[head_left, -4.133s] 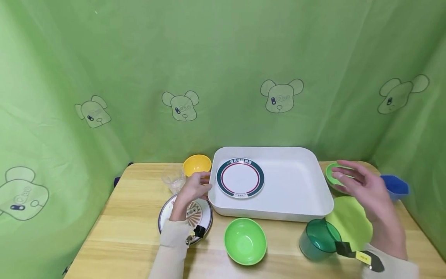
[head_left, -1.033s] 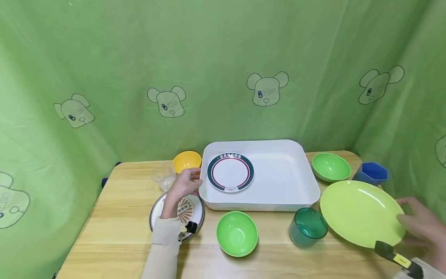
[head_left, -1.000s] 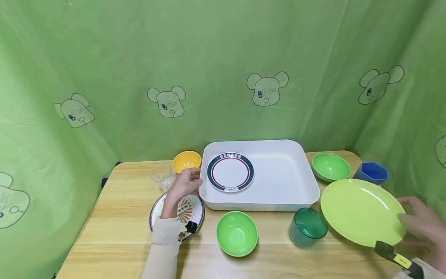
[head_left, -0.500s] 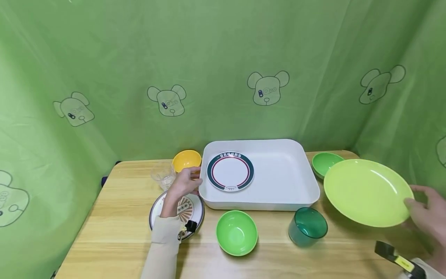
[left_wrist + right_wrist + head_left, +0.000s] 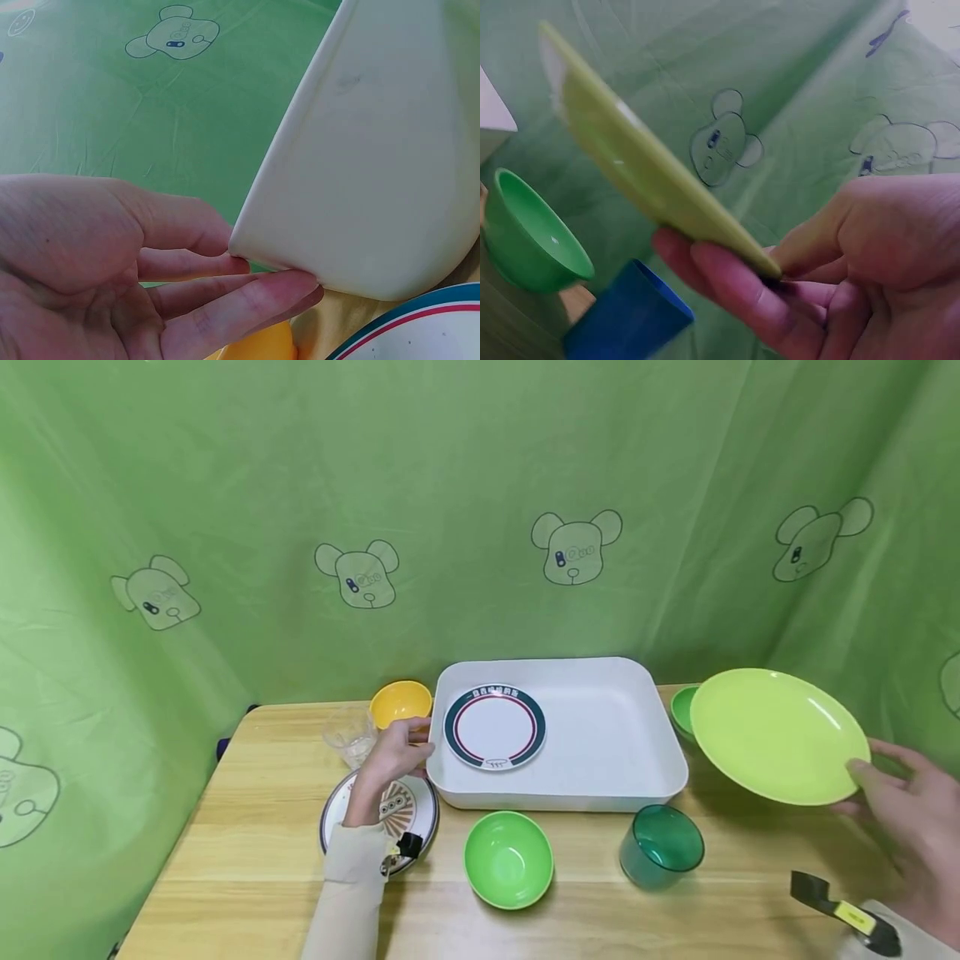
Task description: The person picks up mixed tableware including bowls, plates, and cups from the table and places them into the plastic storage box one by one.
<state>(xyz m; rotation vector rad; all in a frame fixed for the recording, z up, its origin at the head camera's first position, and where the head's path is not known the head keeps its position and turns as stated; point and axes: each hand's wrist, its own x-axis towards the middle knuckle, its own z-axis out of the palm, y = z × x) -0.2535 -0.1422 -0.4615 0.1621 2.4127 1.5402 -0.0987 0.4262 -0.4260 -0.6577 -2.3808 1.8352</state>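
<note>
My right hand (image 5: 907,802) pinches the rim of a large yellow-green plate (image 5: 780,735), thumb on the upper face and fingers beneath. The plate is raised above the table at the right, partly covering a green bowl (image 5: 681,710). The right wrist view shows the plate (image 5: 645,165) tilted, nearly edge-on. At the left, my other hand (image 5: 393,756) holds the left edge of a white rectangular tray (image 5: 607,735); in the left wrist view, thumb and fingertips meet the tray edge (image 5: 360,172). Inside the tray lies a white plate with a teal rim (image 5: 495,727).
A green bowl (image 5: 508,860) and a teal cup (image 5: 662,847) stand in front of the tray. To its left are a patterned plate (image 5: 408,810), a clear cup (image 5: 352,739) and an orange bowl (image 5: 401,703). A blue cup (image 5: 630,315) appears low in the right wrist view.
My right hand took hold of the yellow-green plate, then raised it up and away; it now hides the blue cup and much of the far green bowl. The left hand stayed at the tray.
</note>
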